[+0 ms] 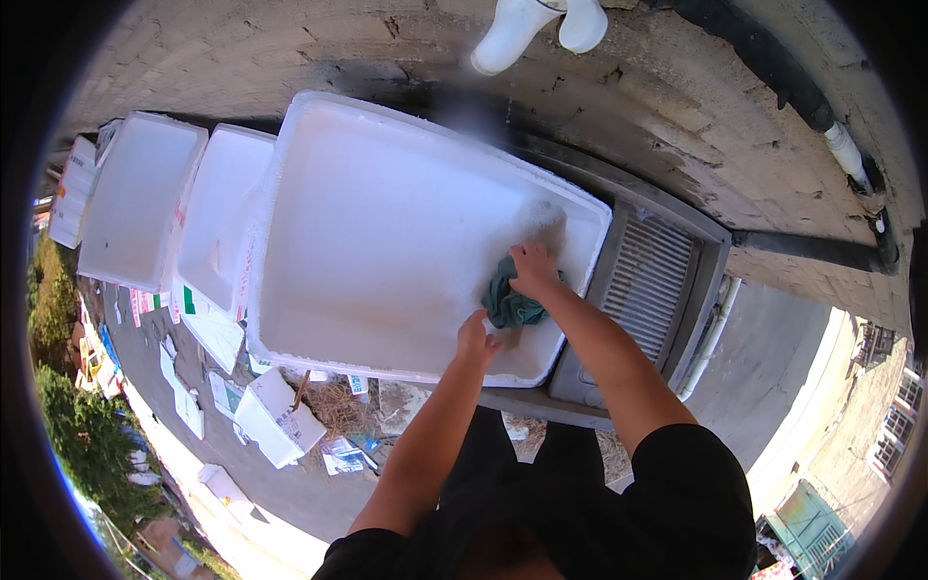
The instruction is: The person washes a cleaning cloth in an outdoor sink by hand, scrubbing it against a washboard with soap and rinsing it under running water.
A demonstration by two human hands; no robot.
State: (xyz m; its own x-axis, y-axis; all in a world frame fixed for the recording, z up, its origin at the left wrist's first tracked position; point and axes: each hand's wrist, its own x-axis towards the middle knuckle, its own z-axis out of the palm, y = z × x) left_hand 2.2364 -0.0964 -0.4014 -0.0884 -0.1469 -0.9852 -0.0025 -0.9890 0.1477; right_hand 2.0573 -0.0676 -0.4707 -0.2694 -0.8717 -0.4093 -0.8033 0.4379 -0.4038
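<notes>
Green cloth [512, 304] partly hidden by right hand [534, 269] grasping it; left hand [476, 340] alongside, cannot tell grip

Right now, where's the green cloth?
In the head view, the green cloth is right of centre, bunched under the right hand inside the large white box, with the left hand at its lower left.

Right hand [534, 269] holding green cloth [508, 302] in white box [377, 213]; left hand [476, 338] close by; ribbed sink [646, 275] alongside
</notes>
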